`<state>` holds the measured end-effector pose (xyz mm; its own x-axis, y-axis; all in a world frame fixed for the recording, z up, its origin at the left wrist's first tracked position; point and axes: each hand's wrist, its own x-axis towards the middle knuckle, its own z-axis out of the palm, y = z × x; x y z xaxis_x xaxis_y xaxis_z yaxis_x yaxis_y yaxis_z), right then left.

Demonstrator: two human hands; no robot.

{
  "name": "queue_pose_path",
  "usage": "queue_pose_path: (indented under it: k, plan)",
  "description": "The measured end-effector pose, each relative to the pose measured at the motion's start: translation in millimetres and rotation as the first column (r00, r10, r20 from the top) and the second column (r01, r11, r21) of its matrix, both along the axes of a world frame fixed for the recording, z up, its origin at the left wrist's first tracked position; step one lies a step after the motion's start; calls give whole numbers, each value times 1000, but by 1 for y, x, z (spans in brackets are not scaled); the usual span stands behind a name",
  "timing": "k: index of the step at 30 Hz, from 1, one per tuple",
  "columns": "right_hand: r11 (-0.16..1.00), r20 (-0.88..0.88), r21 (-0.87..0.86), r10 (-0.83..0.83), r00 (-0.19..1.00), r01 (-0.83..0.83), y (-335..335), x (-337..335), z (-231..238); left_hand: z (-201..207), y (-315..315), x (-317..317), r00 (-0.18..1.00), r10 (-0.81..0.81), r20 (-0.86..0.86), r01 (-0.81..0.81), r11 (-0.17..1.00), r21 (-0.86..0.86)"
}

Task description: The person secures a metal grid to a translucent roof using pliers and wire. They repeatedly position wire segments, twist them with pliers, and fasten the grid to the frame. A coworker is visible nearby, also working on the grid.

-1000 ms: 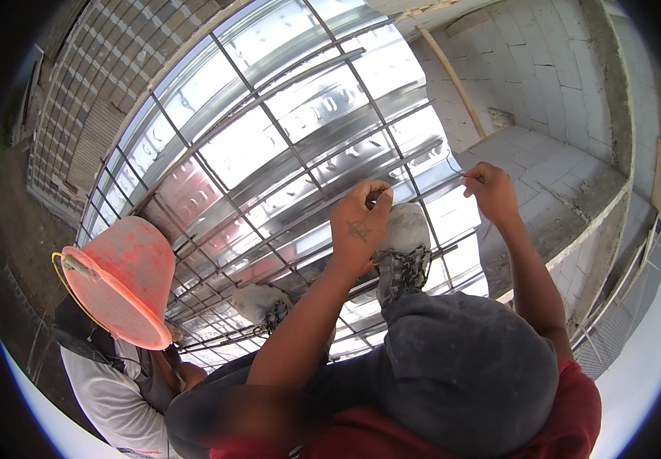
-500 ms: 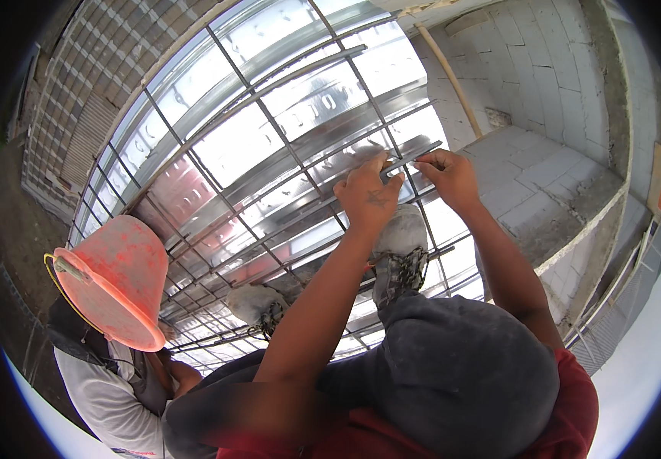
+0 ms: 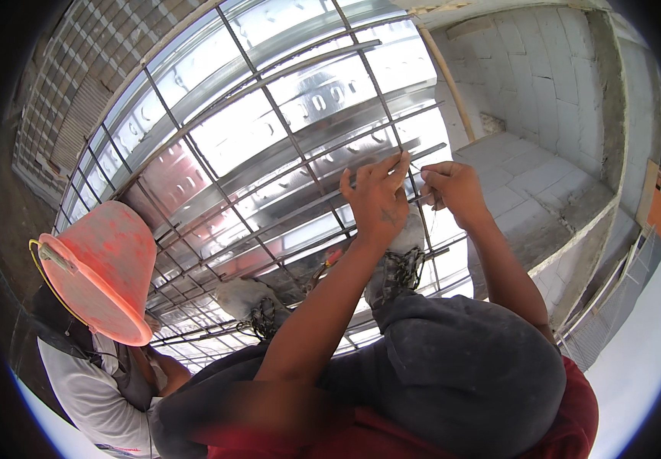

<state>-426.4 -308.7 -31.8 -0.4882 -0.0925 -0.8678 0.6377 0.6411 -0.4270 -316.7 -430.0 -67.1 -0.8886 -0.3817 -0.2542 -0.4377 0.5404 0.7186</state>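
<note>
My left hand [image 3: 378, 205] is over the steel bar mesh [image 3: 305, 161], its fingers spread and its fingertips next to a crossing of bars. Close by on its right, my right hand [image 3: 455, 191] is closed in a pinch. A thin wire [image 3: 419, 200] shows at its fingertips; the grip itself is partly hidden. Below the mesh lies shiny ribbed metal decking [image 3: 323, 99]. My dusty boots [image 3: 248, 300] rest on the mesh, one partly behind my left forearm.
At the left, a co-worker in a grey shirt [image 3: 93, 390] is partly hidden by a pinkish-orange bucket [image 3: 108, 264] with a yellow handle. Grey block walls [image 3: 529, 84] and a concrete ledge [image 3: 583, 229] stand at the right. A wooden pole [image 3: 446, 76] leans near the decking's edge.
My left hand's fingers have spread and risen off the bar piece near them. My right hand has moved slightly down and turned, still pinching. The whole view has shifted a little.
</note>
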Motion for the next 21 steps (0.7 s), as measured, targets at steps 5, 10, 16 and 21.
queue_pose_path:
  k: [5,10,16,21]
  plan:
    - [950,204,-151,-240,949,273,-9,-11,15,-5,5,3,999,10,-54,-13,998,-57]
    - [999,114,-24,-31,993,34,-12,-12,23,-14,17,-3,978,166,-124,-178,979,-101]
    - [837,-67,228,524,849,-498,-17,-31,14,-14,18,-7,974,168,-154,-185,977,-104]
    - [768,-412,185,627,661,-613,-29,-37,5,-10,12,-9,975,124,-183,-141,987,-81]
